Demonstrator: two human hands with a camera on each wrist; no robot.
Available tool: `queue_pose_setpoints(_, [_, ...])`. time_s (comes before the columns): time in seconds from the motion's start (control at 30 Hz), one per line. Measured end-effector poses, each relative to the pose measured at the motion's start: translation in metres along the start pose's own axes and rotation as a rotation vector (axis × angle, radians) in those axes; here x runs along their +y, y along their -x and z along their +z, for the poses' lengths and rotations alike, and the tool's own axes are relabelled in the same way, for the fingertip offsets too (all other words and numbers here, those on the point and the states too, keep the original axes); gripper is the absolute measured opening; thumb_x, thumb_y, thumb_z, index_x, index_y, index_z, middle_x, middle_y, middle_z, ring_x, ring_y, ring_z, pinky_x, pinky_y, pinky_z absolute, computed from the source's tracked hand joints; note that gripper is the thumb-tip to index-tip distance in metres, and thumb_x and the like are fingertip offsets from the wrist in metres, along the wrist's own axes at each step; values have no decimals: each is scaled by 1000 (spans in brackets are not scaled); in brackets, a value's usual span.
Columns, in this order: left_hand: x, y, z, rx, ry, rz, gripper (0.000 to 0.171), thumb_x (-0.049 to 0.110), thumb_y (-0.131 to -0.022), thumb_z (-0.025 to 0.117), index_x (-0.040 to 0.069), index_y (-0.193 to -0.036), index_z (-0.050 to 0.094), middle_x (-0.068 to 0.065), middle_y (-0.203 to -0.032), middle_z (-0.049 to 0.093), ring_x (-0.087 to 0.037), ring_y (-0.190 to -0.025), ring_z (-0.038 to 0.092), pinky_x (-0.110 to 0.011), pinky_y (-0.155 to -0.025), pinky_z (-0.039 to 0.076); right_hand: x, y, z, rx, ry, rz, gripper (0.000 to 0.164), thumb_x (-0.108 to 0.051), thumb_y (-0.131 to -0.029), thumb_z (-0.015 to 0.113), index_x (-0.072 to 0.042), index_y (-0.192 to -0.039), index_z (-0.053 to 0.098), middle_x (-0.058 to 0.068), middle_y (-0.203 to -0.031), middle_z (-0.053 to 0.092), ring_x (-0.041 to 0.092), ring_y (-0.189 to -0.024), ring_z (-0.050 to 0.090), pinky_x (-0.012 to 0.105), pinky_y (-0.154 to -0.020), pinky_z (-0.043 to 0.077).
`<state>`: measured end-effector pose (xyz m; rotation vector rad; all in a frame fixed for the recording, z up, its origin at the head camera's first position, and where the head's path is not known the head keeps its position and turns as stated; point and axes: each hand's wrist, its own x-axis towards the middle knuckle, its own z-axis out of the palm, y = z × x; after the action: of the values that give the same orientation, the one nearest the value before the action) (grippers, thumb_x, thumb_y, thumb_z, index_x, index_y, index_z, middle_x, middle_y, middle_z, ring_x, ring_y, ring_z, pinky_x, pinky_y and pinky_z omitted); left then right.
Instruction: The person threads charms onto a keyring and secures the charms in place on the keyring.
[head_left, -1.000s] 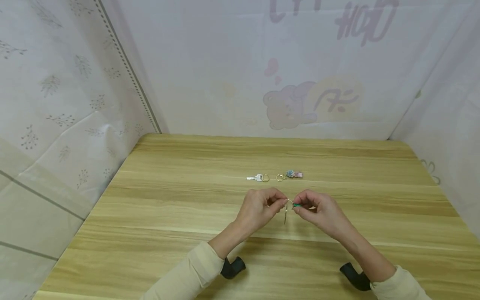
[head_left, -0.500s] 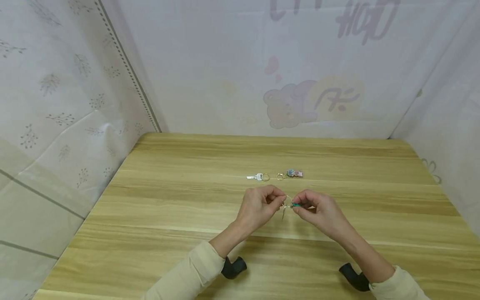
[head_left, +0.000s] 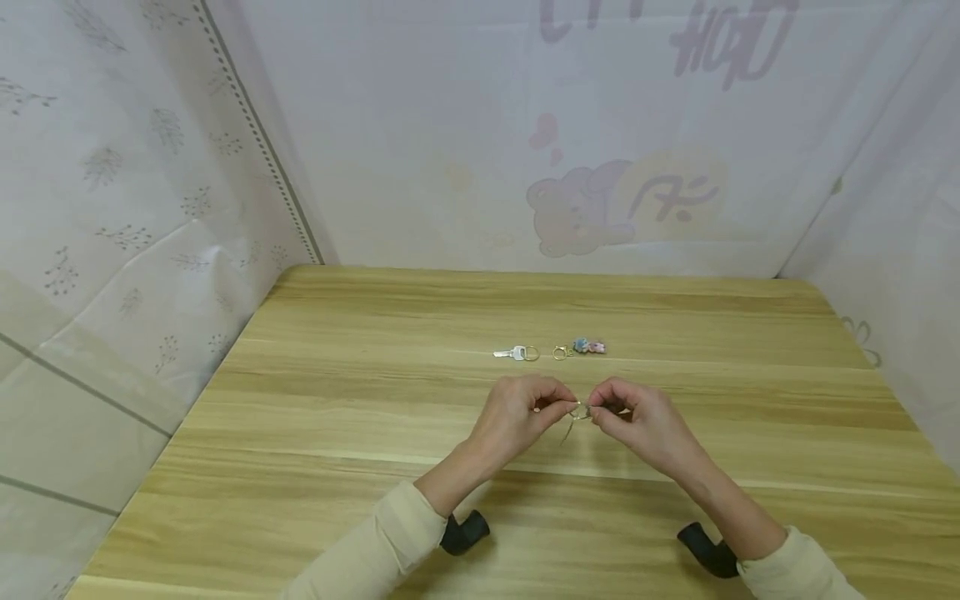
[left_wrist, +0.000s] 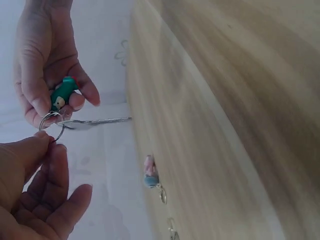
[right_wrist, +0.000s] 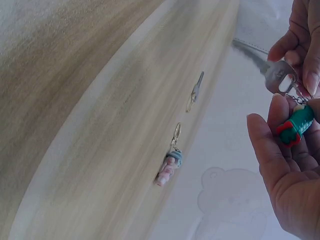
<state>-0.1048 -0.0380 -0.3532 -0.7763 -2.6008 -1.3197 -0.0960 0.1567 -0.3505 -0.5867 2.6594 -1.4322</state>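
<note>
Well, take the held ring [left_wrist: 63, 131] as the middle of a clock face, with twelve lying on the far side. Closest in, a pale left sleeve [head_left: 375, 542] reaches up from eight o'clock and a right sleeve [head_left: 798, 567] from four, with a black piece [head_left: 465, 533] beside the left one and a second black piece [head_left: 708, 552] beside the right. At nine o'clock the left hand [head_left: 525, 408] pinches the ring between thumb and forefinger, its other fingers loosely bent. At three the right hand [head_left: 641, 417] has its thumb and fingers round a green charm [left_wrist: 62, 95] trimmed with red, close to the ring. A silver key [left_wrist: 97, 121] hangs from the ring, its blade slanting toward seven; I can't make out just how the charm's link meets the ring. Key, ring and charm are all held up off the table [head_left: 360, 417]. Farther on, lying flat on it, a second key [head_left: 513, 353] sits at ten o'clock, blade toward nine, with its own gold ring [head_left: 537, 353]. At twelve lies a blue and pink charm [head_left: 588, 346], a small clasp ring [head_left: 555, 354] on its nine-o'clock side. Beyond the table's far edge stands a pale cloth [head_left: 420, 167], a faded bear [head_left: 558, 221] printed on it at twelve and lettering [head_left: 722, 46] higher up at one.
</note>
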Motion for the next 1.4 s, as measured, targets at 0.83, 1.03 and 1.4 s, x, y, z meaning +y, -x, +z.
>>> queue_pose_setpoints(0.83, [-1,0,3,69,120,-123,5,8,-83,70,7,-79,72,-2,-69,70,-2,-58,60,-14,-50,46,-1,0,0,2,-38,10,5,-9,-87,66,-5,-89,65,6,-82,67,3,-73,59,22,-63,52])
queue_pose_setpoints(1.03, [-2,0,6,94,127,-134,4,7,-82,70,6,-79,72,-2,-68,70,-2,-56,60,-14,-48,45,-2,0,0,8,-23,21,4,-9,-86,67,-7,-89,65,0,-80,67,3,-72,59,22,-63,51])
queue_pose_setpoints(1.4, [-1,1,8,110,204,-190,5,6,-84,69,5,-81,72,-4,-69,70,-2,-56,61,-16,-47,46,-3,0,1,10,-16,35,4,-8,-86,67,-7,-90,65,5,-83,68,5,-75,62,22,-65,53])
